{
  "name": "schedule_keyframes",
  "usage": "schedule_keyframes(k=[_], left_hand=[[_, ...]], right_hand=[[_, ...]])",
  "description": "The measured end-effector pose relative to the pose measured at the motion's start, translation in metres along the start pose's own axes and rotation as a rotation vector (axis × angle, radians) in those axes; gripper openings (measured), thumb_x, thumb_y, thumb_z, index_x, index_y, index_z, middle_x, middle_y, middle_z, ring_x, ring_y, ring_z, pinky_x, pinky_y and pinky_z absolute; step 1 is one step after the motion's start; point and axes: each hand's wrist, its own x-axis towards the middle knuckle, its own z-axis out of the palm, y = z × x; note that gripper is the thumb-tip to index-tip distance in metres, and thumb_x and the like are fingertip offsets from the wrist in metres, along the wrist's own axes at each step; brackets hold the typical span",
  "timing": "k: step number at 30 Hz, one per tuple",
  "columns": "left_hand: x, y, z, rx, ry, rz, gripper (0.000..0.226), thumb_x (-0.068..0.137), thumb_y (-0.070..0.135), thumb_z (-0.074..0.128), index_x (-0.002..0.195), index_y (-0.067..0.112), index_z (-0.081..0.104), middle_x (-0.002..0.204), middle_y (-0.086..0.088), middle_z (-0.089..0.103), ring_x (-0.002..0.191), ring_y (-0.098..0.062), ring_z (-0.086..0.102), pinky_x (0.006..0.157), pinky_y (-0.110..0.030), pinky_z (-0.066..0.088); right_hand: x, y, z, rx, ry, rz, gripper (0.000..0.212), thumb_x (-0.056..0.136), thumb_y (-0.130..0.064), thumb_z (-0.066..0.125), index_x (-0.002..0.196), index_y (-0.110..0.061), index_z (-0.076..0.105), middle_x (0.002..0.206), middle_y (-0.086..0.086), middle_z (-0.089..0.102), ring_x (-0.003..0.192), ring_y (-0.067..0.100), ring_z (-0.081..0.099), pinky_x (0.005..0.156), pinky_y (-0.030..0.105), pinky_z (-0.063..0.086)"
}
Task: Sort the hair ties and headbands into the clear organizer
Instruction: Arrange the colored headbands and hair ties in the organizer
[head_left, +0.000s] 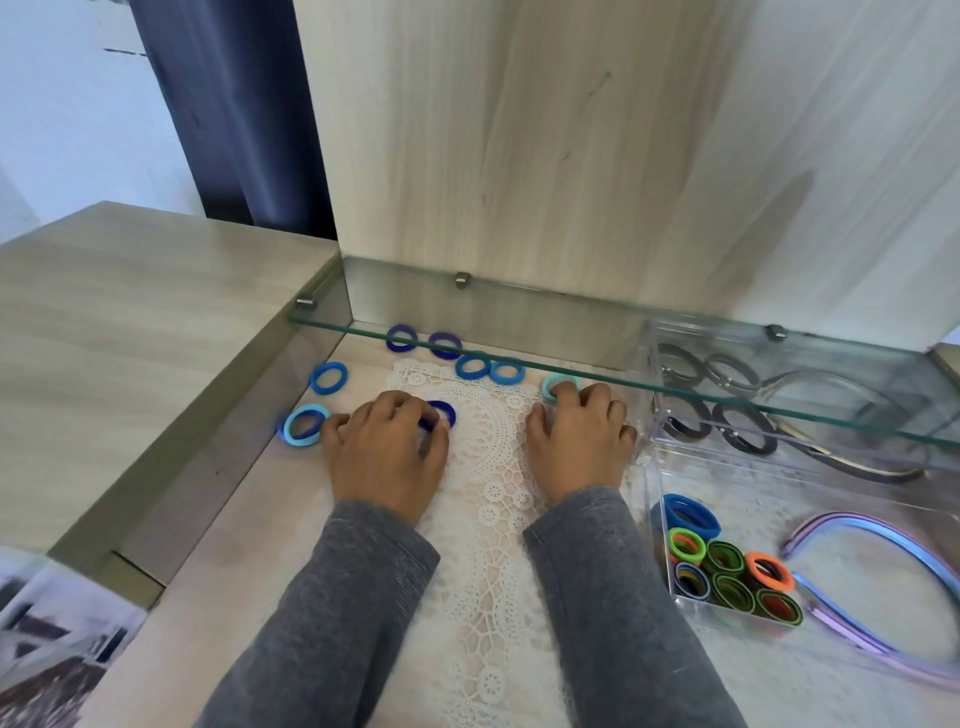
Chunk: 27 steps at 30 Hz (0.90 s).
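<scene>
Two hands rest on the lace doily (493, 499). The left hand (387, 447) curls its fingers round a dark blue hair tie (445, 410). The right hand (576, 436) touches a pale teal hair tie (558, 383) with bent fingertips; whether it grips cannot be told. The clear organizer (727, 478) stands just right of the hands and contains coloured ties (732, 577).

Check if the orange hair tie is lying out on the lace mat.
No, the orange hair tie sits inside the clear organizer, in its near compartment among green ties.
</scene>
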Motion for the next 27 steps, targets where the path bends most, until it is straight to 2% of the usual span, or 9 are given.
schedule_keyframes(k=[5, 12, 15, 18, 20, 23, 27], left_hand=[[-0.003, 0.001, 0.0, -0.107, -0.028, 0.149, 0.011, 0.088, 0.042, 0.057, 0.094, 0.035, 0.062, 0.107, 0.021, 0.06, 0.104, -0.005, 0.054, 0.097, -0.036, 0.022], [-0.004, 0.003, 0.003, -0.168, -0.09, 0.271, 0.018, 0.09, 0.046, 0.056, 0.105, 0.036, 0.062, 0.115, 0.023, 0.059, 0.113, 0.0, 0.05, 0.098, -0.031, 0.021], [-0.003, 0.002, 0.002, -0.183, -0.041, 0.225, 0.021, 0.092, 0.046, 0.052, 0.11, 0.038, 0.059, 0.118, 0.023, 0.058, 0.113, 0.0, 0.05, 0.094, -0.026, 0.019], [-0.002, -0.003, 0.002, -0.178, -0.007, 0.11, 0.024, 0.094, 0.039, 0.05, 0.116, 0.034, 0.058, 0.124, 0.017, 0.058, 0.117, -0.006, 0.05, 0.098, -0.031, 0.027], [-0.001, -0.005, 0.004, -0.14, -0.024, 0.032, 0.029, 0.095, 0.037, 0.047, 0.122, 0.03, 0.055, 0.133, 0.011, 0.054, 0.124, -0.011, 0.047, 0.104, -0.038, 0.03], [0.003, -0.007, 0.008, -0.071, -0.081, -0.033, 0.038, 0.096, 0.039, 0.04, 0.132, 0.029, 0.048, 0.146, 0.007, 0.042, 0.135, -0.015, 0.037, 0.111, -0.043, 0.029], [0.012, -0.005, 0.012, -0.04, -0.095, -0.017, 0.04, 0.097, 0.037, 0.039, 0.135, 0.029, 0.045, 0.148, 0.007, 0.041, 0.137, -0.015, 0.034, 0.111, -0.042, 0.026]], right_hand=[[-0.002, 0.002, -0.002, 0.047, 0.021, -0.013, 0.03, 0.094, -0.038, 0.046, 0.118, -0.021, 0.056, 0.118, 0.006, 0.05, 0.111, 0.025, 0.043, 0.092, 0.041, 0.036], [-0.006, 0.002, -0.002, 0.092, 0.073, -0.028, 0.02, 0.094, -0.029, 0.05, 0.109, -0.023, 0.061, 0.109, 0.005, 0.057, 0.104, 0.026, 0.047, 0.087, 0.041, 0.035], [-0.01, 0.0, -0.001, 0.238, 0.155, -0.097, 0.014, 0.089, -0.029, 0.057, 0.099, -0.023, 0.065, 0.105, 0.001, 0.062, 0.099, 0.024, 0.049, 0.081, 0.038, 0.031], [-0.018, -0.006, -0.001, 0.379, 0.109, -0.254, 0.007, 0.087, -0.029, 0.061, 0.093, -0.027, 0.065, 0.104, -0.007, 0.061, 0.097, 0.018, 0.046, 0.078, 0.032, 0.025], [-0.023, -0.008, -0.001, 0.382, 0.07, -0.357, 0.006, 0.086, -0.032, 0.061, 0.091, -0.029, 0.064, 0.103, -0.012, 0.06, 0.096, 0.014, 0.044, 0.077, 0.031, 0.023], [-0.028, -0.008, -0.002, 0.352, 0.039, -0.414, 0.006, 0.085, -0.034, 0.061, 0.09, -0.032, 0.064, 0.102, -0.015, 0.059, 0.097, 0.012, 0.042, 0.078, 0.031, 0.022], [-0.032, -0.009, -0.003, 0.33, 0.051, -0.417, 0.005, 0.082, -0.034, 0.061, 0.085, -0.033, 0.064, 0.098, -0.015, 0.058, 0.094, 0.013, 0.044, 0.078, 0.034, 0.027]])
